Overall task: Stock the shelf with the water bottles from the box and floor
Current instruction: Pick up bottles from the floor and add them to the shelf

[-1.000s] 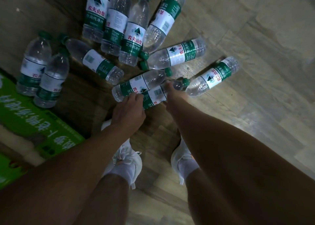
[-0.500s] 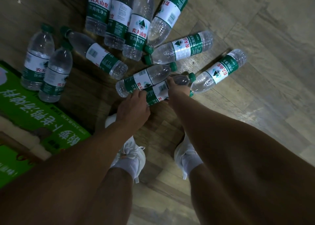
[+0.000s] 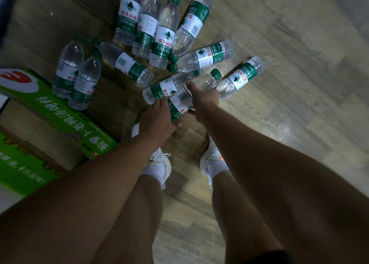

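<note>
Both arms stretched down, hands close. R hand (image 3: 203,102) wraps bottle (image 3: 179,104), thumb out. L hand (image 3: 157,118) just beside, thumb splayed at bottle base; grip unclear.
</note>
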`<state>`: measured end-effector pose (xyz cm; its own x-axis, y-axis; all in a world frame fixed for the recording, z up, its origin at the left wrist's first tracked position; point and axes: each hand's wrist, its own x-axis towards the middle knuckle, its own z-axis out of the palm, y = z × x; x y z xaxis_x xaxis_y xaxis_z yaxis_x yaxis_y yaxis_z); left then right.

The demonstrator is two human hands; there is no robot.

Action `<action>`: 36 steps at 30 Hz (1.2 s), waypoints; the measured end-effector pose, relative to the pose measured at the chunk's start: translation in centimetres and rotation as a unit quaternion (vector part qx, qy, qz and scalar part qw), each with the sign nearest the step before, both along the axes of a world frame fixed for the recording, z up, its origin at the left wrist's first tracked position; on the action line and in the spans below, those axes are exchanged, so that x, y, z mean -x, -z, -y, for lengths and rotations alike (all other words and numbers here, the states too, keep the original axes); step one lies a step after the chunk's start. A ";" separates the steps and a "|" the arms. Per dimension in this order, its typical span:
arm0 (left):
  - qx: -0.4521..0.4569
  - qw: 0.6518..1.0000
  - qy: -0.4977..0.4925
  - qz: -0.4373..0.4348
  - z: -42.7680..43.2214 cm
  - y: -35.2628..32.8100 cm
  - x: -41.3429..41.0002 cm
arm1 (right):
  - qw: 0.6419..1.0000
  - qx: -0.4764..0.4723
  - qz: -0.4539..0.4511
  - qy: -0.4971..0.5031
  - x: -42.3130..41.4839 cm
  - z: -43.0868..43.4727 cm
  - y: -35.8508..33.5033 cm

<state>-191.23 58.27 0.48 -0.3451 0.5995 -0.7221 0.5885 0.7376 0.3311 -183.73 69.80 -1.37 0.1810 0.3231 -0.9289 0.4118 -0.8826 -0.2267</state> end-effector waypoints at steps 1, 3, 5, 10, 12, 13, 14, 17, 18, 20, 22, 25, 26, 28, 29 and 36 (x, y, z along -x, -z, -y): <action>0.003 1.000 -0.001 -0.005 0.0 -1.0 0.1 | 1.000 -0.003 -0.002 -0.007 0.2 0.0 -1.3; 0.003 1.000 -0.008 -0.014 0.0 -3.3 0.4 | 1.000 -0.010 -0.007 -0.020 0.8 0.0 -4.0; -0.011 0.999 -0.021 -0.021 0.1 -5.6 0.8 | 0.999 -0.019 -0.013 -0.026 1.3 0.1 -6.6; -0.027 0.998 -0.030 -0.054 0.9 -11.6 2.2 | 0.994 -0.071 -0.016 -0.082 3.2 1.3 -12.7; -0.033 0.997 -0.048 -0.040 1.4 -13.9 2.9 | 0.984 -0.110 -0.019 -0.139 3.9 1.9 -15.0; -0.035 0.997 -0.057 -0.031 1.7 -15.0 3.2 | 0.977 -0.128 -0.023 -0.171 4.2 2.2 -16.1; -0.034 0.997 -0.069 -0.022 2.1 -16.1 3.4 | 0.968 -0.145 -0.027 -0.205 4.5 2.4 -17.4; -0.036 0.992 -0.118 0.007 3.0 -19.4 4.2 | 0.933 -0.203 -0.037 -0.294 5.3 2.9 -21.4; -0.041 0.989 -0.138 0.024 3.2 -20.6 4.6 | 0.922 -0.219 -0.042 -0.317 5.6 3.1 -22.8; -0.051 0.982 -0.175 0.056 3.6 -22.6 5.2 | 0.904 -0.243 -0.062 -0.347 6.1 3.3 -25.5; -0.067 0.974 -0.204 0.074 3.8 -24.7 6.0 | 0.890 -0.260 -0.085 -0.364 6.6 3.4 -28.4; -0.098 0.965 -0.228 0.082 3.4 -29.3 6.9 | 0.887 -0.282 -0.117 -0.347 7.2 2.8 -32.9; -0.107 0.964 -0.226 0.086 3.4 -30.6 7.3 | 0.890 -0.281 -0.124 -0.338 7.4 2.5 -34.3; -0.125 0.960 -0.225 0.106 3.4 -33.0 7.8 | 0.895 -0.262 -0.153 -0.326 7.8 1.7 -36.8; -0.130 0.958 -0.226 0.124 3.6 -34.3 7.9 | 0.895 -0.248 -0.172 -0.328 8.0 1.4 -37.9; -0.170 0.936 -0.253 0.178 4.8 -40.4 8.4 | 0.862 -0.191 -0.262 -0.390 8.0 -0.1 -44.1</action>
